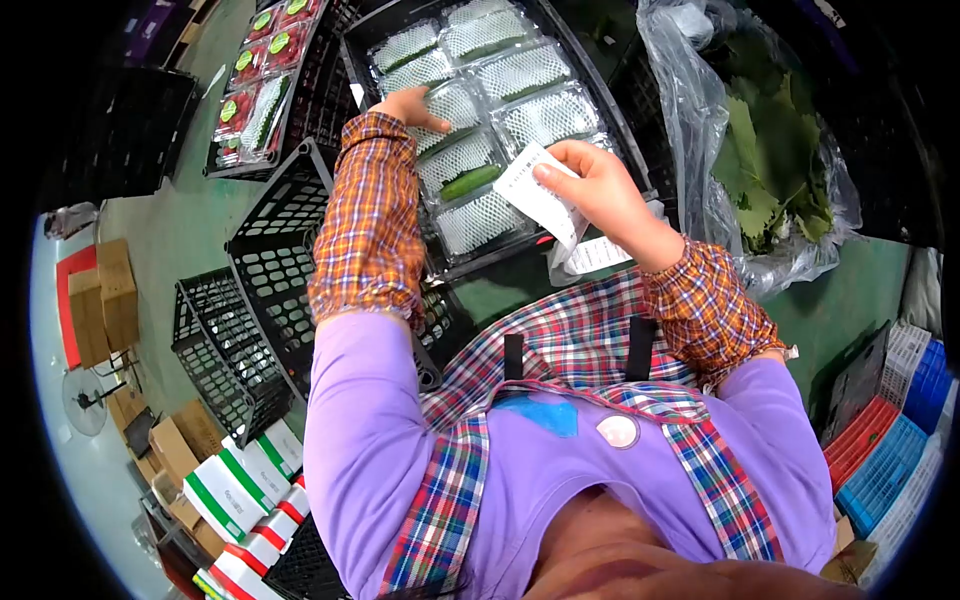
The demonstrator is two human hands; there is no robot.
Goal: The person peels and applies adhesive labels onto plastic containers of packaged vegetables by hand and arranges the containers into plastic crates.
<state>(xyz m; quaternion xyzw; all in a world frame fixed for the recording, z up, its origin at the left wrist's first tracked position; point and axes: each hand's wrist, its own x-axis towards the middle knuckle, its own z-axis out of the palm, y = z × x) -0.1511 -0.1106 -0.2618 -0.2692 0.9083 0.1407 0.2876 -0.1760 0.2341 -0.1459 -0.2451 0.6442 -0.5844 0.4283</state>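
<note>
A black crate [640,160] holds several clear packs, each with white foam netting [535,70] and green cucumbers along it. My left hand [412,108] rests at the left side of the crate on one of these packs, thumb and fingers apart. A cucumber [470,181] shows plainly in a pack just below that hand. Over the crate's lower right part, my right hand [605,195] pinches a strip of white printed labels [540,195] between thumb and fingers. The strip curls down towards the apron [590,350]; its print is too small to read.
Right of the crate, a clear plastic bag [690,150] holds large green leaves [765,150]. Packs of red produce [240,105] sit in another crate at upper left. Black crates [275,260] stand on the left, above white-and-green boxes [225,495]. Coloured crates [880,455] are at right.
</note>
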